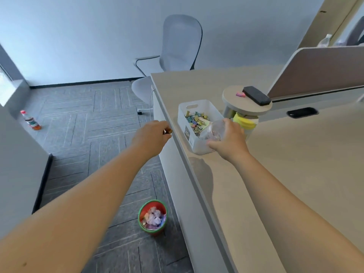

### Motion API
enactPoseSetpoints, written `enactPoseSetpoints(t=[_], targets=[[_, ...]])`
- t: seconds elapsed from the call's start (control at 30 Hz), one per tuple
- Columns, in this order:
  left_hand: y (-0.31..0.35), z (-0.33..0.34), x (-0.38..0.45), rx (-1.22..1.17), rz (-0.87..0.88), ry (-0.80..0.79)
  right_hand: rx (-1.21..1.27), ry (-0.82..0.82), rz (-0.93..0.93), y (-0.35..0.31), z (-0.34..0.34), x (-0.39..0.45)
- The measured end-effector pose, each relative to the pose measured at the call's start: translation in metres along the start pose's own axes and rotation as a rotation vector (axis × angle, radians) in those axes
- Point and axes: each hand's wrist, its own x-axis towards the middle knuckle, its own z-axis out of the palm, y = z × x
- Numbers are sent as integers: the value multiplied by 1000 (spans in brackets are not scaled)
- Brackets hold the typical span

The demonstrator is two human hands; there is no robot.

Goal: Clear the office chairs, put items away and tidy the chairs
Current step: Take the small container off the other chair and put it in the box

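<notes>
My right hand (pixel 229 139) grips a clear plastic jar (pixel 213 131), tilted on its side over the white storage box (pixel 199 143) of coloured binder clips on the desk. My left hand (pixel 150 135) is closed around a small dark and gold item (pixel 167 131), held out beside the desk's left edge, above the floor. A grey office chair (pixel 181 44) stands by the far wall, its seat partly behind the desk corner.
A beige desk (pixel 295 174) fills the right. On it stand a round stand (pixel 236 104) with a black eraser (pixel 256 95) and a yellow-lidded jar (pixel 246 121). A red-green bin (pixel 152 216) of crumpled paper sits on the carpet. A bottle (pixel 30 121) stands far left.
</notes>
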Motion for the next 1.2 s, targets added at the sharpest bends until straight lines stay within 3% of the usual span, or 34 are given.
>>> enactPoseSetpoints(t=[0.23,0.4,0.6,0.87,1.2], targets=[[-19,12,122,-1,147,-90,-119,56,131,-9,30,94],[-32,22,201,0,279,-195,-206,-16,297,-7,69,150],[-24,43,269,7,447,-322,-319,-1,428,3,94,178],[6,79,293,170,589,-409,-274,69,471,3,87,174],[-29,28,257,62,446,-323,-173,65,303,-41,77,165]])
